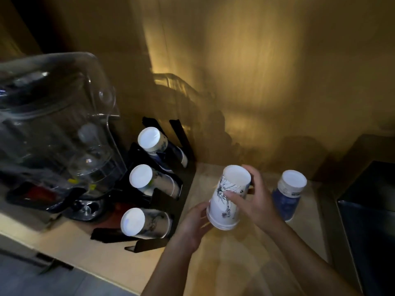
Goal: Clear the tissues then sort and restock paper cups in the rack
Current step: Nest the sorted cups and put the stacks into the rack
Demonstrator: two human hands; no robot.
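Observation:
A stack of white paper cups with black line drawings [226,201] is held upside down over the wooden counter. My right hand [254,197] grips its side and my left hand [194,223] cups its rim end from the left. The black cup rack [164,201] stands to the left with three lying stacks: a far one [152,141], a middle one [147,179] and a near one [141,222]. A blue-patterned cup stack [288,193] stands inverted on the counter to the right. No tissues are visible.
A clear plastic blender housing [55,116] on a dark base sits left of the rack. A dark box [372,221] occupies the right edge. A wooden wall [256,71] rises behind the counter [235,263].

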